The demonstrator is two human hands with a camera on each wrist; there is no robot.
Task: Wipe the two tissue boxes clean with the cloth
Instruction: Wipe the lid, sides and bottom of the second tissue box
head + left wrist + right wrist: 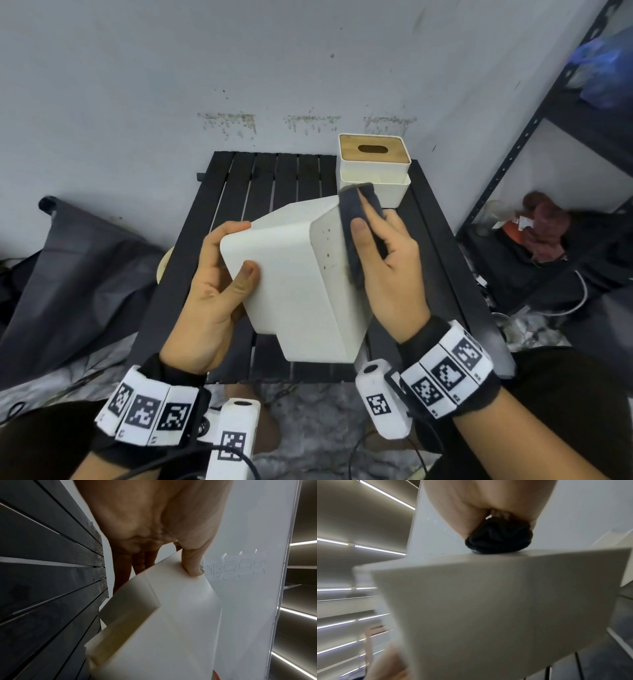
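While the left hand (209, 301) gripped the white tissue box (301, 274) above the black slatted table (239, 192), its thumb lay curled over the near face and its fingers wrapped round the far left edge, so the box hung tilted in the air with one end raised toward the wall. From the left wrist view the thumb pressed on a corner of the box (171, 628), with the other fingers tucked behind it. Small brown specks showed on the box's right-hand face, just left of the right hand's hold. To the right of that hold, the right hand (387, 274) pinched a folded dark cloth (359, 222), thumb on top and fingers curled beneath, and pressed it flat against the upper right face of the box. In the right wrist view the cloth (498, 539) bulged from the palm onto the box's edge. Beyond the cloth, near the wall, the second tissue box (375, 164) stood upright on the table, its wooden lid uppermost, well apart from both hands.
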